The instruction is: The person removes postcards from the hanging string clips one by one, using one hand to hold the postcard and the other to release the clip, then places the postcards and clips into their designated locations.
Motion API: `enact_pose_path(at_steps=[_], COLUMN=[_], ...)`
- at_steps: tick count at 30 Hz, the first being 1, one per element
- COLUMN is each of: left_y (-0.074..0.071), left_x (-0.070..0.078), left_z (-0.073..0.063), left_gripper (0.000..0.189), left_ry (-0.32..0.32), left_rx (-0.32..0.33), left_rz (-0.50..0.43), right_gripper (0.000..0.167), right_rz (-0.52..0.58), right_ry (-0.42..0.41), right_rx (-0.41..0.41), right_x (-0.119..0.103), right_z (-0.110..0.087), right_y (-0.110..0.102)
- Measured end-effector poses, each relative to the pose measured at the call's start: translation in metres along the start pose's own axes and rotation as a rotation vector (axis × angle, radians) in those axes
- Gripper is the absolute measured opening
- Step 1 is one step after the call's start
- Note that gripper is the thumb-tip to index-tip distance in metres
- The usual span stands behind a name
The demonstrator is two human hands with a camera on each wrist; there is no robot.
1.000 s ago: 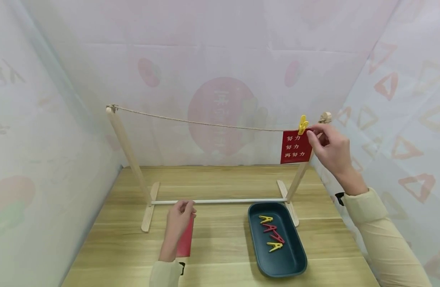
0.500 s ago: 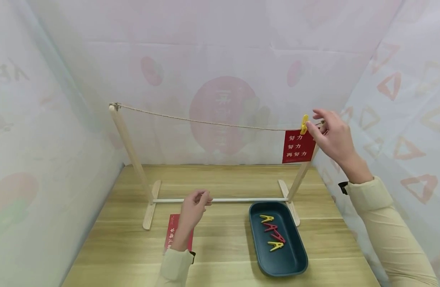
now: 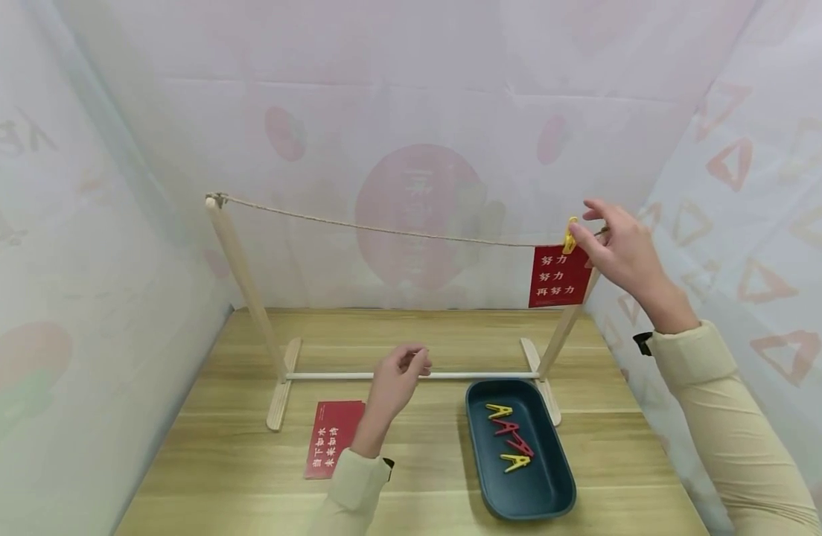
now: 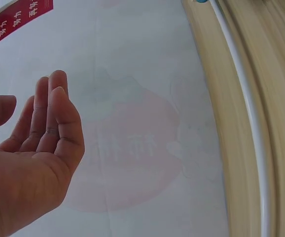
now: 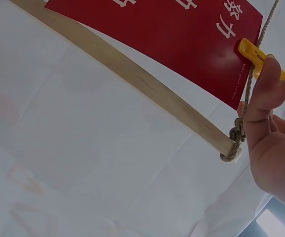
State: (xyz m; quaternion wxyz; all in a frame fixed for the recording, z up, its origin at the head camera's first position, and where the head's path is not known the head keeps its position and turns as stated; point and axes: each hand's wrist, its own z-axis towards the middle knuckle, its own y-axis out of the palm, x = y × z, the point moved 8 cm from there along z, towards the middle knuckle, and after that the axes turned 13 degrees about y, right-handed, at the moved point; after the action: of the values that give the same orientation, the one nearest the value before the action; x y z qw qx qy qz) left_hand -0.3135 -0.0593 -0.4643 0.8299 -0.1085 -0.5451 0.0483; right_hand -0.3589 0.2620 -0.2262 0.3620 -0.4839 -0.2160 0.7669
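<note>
A red card with white characters [image 3: 553,277] hangs by its top edge from the twine [image 3: 384,230] near the right post. A yellow clothespin [image 5: 249,52] grips the card and the twine. My right hand [image 3: 624,249] is at this clothespin, its thumb overlapping the handle end in the right wrist view. The index finger stands spread apart from the thumb. My left hand [image 3: 397,378] hovers in front of the white crossbar [image 3: 464,375], fingers loosely bent, with nothing in it. Left of that wrist, another red card [image 3: 332,435] lies on the table, partly covered by the forearm.
A dark blue tray [image 3: 528,502] with several yellow and red clothespins [image 3: 516,462] stands at the front right. The wooden rack's left post [image 3: 246,290] and right post [image 3: 560,335] hold up the twine. Printed white cloth surrounds the wooden table [image 3: 424,484].
My right hand has released the hanging card's corner and spread its fingers, with the thumb moving to the clothespin. My left hand has moved right, away from the card on the table.
</note>
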Motion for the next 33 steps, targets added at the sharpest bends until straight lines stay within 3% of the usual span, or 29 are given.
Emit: enact_pose_path(at_steps=[7,17,24,33], left_y=[0.018,0.04,0.065,0.088], left_x=[0.014,0.022,0.038,0.053], left_z=[0.009,0.023,0.041,0.054], left_gripper=[0.026,0.028,0.027,0.022], left_ry=[0.018,0.041,0.072,0.104], left_rx=[-0.038,-0.056,-0.098,-0.12], left_rz=[0.032,0.039,0.06,0.109], right_gripper=[0.056,0.056,0.044,0.04], right_rz=[-0.031,0.019,0.021,0.022], right_ry=[0.017,0.06,0.021,0.017], right_rx=[-0.018,-0.079,-0.02,-0.019], right_x=[-0.002,-0.002,-0.004,0.003], right_z=[0.002,0.006,0.008,0.01], right_y=[0.004,0.013,0.009,0.014])
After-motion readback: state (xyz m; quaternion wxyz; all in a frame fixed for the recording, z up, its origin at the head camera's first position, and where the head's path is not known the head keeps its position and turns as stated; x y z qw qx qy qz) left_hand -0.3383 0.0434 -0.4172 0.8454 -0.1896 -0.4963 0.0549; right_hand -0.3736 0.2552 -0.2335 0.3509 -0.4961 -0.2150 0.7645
